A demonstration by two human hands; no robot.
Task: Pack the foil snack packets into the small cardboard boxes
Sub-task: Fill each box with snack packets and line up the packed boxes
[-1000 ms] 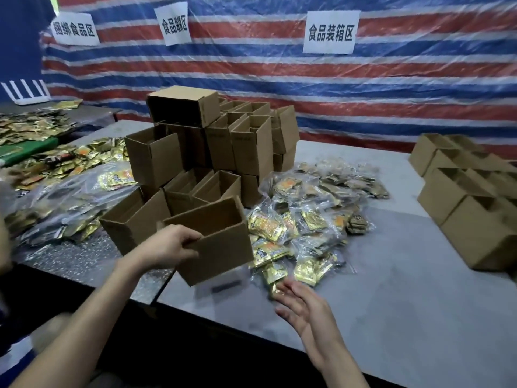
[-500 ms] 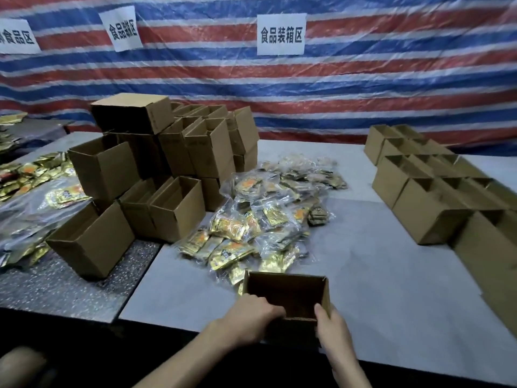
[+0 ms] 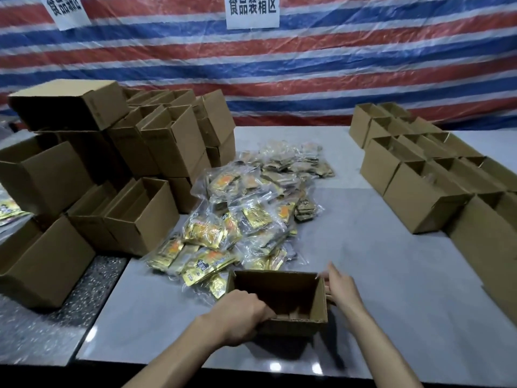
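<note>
A small open cardboard box (image 3: 305, 323) stands on the grey table near its front edge, with nothing visible inside. My left hand (image 3: 240, 315) grips the box's near left corner, fingers curled over the rim. My right hand (image 3: 340, 284) lies just outside the box's right wall, fingers straight and pointing away, holding nothing. A heap of gold foil snack packets (image 3: 246, 217) in clear plastic bags lies directly behind the box, its nearest packets touching the box's far left corner.
A pile of empty cardboard boxes (image 3: 145, 152) fills the left side. Rows of open boxes (image 3: 419, 175) line the right side. Bare grey table (image 3: 391, 275) stretches right of the held box. A striped tarp with paper signs hangs behind.
The box came from the left pile down to the table front. My right hand has left the box's right rim and now lies open beside it; the left hand still grips.
</note>
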